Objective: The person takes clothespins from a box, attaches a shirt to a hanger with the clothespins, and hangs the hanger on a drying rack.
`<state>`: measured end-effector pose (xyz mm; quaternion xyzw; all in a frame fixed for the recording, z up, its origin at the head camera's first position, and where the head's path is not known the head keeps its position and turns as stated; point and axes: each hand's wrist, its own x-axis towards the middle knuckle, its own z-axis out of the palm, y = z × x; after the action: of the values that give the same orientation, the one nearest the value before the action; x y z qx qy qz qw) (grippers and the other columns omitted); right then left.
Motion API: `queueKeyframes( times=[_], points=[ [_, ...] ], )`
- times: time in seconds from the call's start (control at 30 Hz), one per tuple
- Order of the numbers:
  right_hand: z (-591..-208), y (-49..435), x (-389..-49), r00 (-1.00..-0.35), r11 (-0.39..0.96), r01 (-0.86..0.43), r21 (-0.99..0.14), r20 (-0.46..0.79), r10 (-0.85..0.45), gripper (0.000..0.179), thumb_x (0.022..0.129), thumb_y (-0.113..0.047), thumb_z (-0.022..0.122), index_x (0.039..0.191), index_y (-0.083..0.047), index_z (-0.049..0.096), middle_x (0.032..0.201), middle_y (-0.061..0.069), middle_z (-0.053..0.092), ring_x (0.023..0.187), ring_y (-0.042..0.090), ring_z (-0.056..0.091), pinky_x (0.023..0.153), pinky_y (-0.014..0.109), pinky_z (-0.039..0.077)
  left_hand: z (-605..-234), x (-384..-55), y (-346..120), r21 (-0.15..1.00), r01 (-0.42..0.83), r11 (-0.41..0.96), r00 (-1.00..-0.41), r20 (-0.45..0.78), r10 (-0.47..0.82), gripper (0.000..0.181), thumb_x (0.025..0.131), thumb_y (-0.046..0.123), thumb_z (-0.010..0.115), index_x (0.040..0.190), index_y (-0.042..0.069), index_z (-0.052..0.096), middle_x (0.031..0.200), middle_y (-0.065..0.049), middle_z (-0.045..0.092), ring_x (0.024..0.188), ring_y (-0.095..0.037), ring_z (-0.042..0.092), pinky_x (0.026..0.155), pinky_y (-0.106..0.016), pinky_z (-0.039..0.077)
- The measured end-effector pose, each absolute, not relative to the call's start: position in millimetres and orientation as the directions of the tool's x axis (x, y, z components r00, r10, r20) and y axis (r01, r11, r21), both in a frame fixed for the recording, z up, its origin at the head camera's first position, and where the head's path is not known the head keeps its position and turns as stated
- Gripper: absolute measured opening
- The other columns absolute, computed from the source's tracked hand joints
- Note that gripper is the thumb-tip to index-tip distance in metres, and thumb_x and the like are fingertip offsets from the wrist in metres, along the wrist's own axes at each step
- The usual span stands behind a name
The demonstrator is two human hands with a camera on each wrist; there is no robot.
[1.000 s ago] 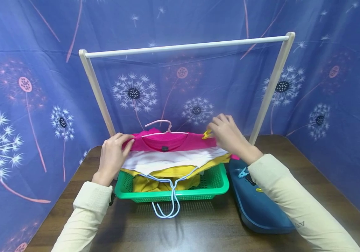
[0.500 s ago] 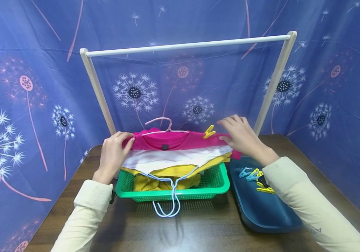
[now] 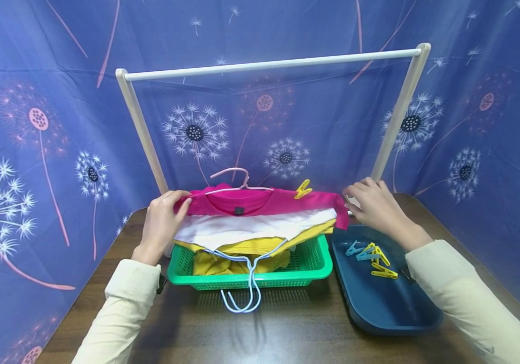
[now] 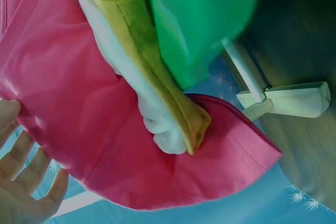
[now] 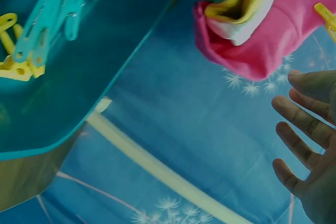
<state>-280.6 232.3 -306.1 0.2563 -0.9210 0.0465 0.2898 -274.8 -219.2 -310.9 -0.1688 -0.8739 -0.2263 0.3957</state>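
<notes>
reading the clock from one green perforated plastic basket, i count two of my hands: left hand toward ten o'clock, right hand toward two. i count three layered garments: one bright pink shirt, one white cloth garment, one yellow cloth garment. there's one thin pink hanger toward twelve and two pale blue hanger hooks toward six. one yellow plastic clip is on the shirt; one rounded navy tray toward three has two light blue plastic clips and what look like three overlapping yellow plastic clips. i see one rack toward twelve: one white round rod, two pale wooden posts.
</notes>
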Motion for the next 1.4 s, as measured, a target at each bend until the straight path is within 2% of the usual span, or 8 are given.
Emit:
queueKeyframes(
  times=[0.17, 0.4, 0.6, 0.77, 0.9, 1.13, 1.23, 1.4],
  points=[
    [-315.2, 244.2, -278.4, -0.707, 0.864, -0.494, 0.093, 0.535, -0.462, 0.016, 0.073, -0.011, 0.073, 0.087, -0.009, 0.066, 0.083, 0.006, 0.067, 0.086, 0.029, 0.054, 0.072, 0.048, 0.039, -312.0, -274.6, -223.1, 0.268, 0.462, 0.845, -0.632, 0.768, 0.103, 0.013, 0.084, 0.015, 0.065, 0.092, 0.006, 0.069, 0.088, -0.012, 0.069, 0.084, -0.03, 0.065, 0.074, -0.043, 0.047],
    [-326.9, 258.5, -274.9, -0.806, 0.887, -0.455, 0.075, 0.388, -0.447, 0.016, 0.074, -0.014, 0.073, 0.088, -0.012, 0.065, 0.085, 0.005, 0.068, 0.082, 0.027, 0.052, 0.072, 0.049, 0.038, -314.1, -274.8, -229.0, 0.286, 0.438, 0.852, -0.644, 0.762, 0.075, 0.014, 0.084, 0.017, 0.065, 0.092, 0.006, 0.069, 0.089, -0.013, 0.069, 0.086, -0.031, 0.065, 0.075, -0.045, 0.047],
    [-338.0, 267.2, -272.5, -0.848, 0.894, -0.437, 0.099, 0.286, -0.446, 0.019, 0.074, -0.018, 0.073, 0.09, -0.012, 0.063, 0.088, 0.005, 0.066, 0.083, 0.028, 0.054, 0.071, 0.052, 0.04, -315.5, -275.0, -233.2, 0.301, 0.421, 0.856, -0.644, 0.763, 0.049, 0.016, 0.083, 0.018, 0.066, 0.093, 0.005, 0.069, 0.09, -0.013, 0.069, 0.087, -0.032, 0.064, 0.075, -0.045, 0.046],
    [-348.9, 271.9, -270.5, -0.871, 0.897, -0.428, 0.114, 0.212, -0.443, 0.029, 0.072, -0.021, 0.075, 0.096, -0.009, 0.063, 0.086, 0.005, 0.065, 0.076, 0.023, 0.053, 0.065, 0.045, 0.041, -316.6, -275.0, -235.6, 0.309, 0.406, 0.86, -0.648, 0.761, 0.033, 0.017, 0.082, 0.018, 0.067, 0.092, 0.005, 0.069, 0.089, -0.014, 0.069, 0.085, -0.034, 0.063, 0.073, -0.046, 0.045],
    [-357.8, 274.5, -269.7, -0.881, 0.897, -0.426, 0.122, 0.17, -0.442, 0.037, 0.069, -0.022, 0.077, 0.1, -0.007, 0.063, 0.087, 0.005, 0.065, 0.075, 0.023, 0.053, 0.064, 0.045, 0.042, -317.1, -275.6, -238.0, 0.319, 0.387, 0.865, -0.659, 0.752, 0.018, 0.018, 0.082, 0.019, 0.067, 0.092, 0.005, 0.069, 0.087, -0.015, 0.068, 0.083, -0.035, 0.063, 0.072, -0.046, 0.045],
    [-366.8, 275.7, -268.5, -0.891, 0.894, -0.435, 0.11, 0.087, -0.445, 0.037, 0.063, -0.021, 0.082, 0.093, -0.009, 0.065, 0.083, 0.003, 0.065, 0.072, 0.02, 0.052, 0.063, 0.043, 0.04, -317.8, -275.9, -241.6, 0.358, 0.355, 0.863, -0.68, 0.733, -0.024, 0.019, 0.082, 0.021, 0.068, 0.093, 0.005, 0.069, 0.087, -0.015, 0.068, 0.081, -0.032, 0.063, 0.071, -0.044, 0.048],
    [-369.0, 275.2, -267.0, -0.893, 0.892, -0.441, 0.102, 0.051, -0.448, 0.037, 0.062, -0.022, 0.083, 0.092, -0.009, 0.066, 0.084, 0.004, 0.067, 0.074, 0.022, 0.054, 0.064, 0.044, 0.041, -317.9, -275.3, -242.1, 0.37, 0.353, 0.859, -0.678, 0.734, -0.037, 0.019, 0.082, 0.02, 0.068, 0.093, 0.004, 0.068, 0.088, -0.016, 0.067, 0.081, -0.032, 0.064, 0.071, -0.045, 0.048],
    [-371.5, 274.0, -264.2, -0.895, 0.891, -0.444, 0.094, -0.007, -0.446, 0.043, 0.062, -0.021, 0.083, 0.099, -0.006, 0.067, 0.093, 0.009, 0.068, 0.085, 0.029, 0.058, 0.074, 0.055, 0.042, -318.6, -275.0, -243.6, 0.382, 0.339, 0.86, -0.678, 0.732, -0.058, 0.018, 0.083, 0.019, 0.067, 0.093, 0.004, 0.068, 0.088, -0.016, 0.067, 0.081, -0.033, 0.063, 0.071, -0.045, 0.048]
  ],
)
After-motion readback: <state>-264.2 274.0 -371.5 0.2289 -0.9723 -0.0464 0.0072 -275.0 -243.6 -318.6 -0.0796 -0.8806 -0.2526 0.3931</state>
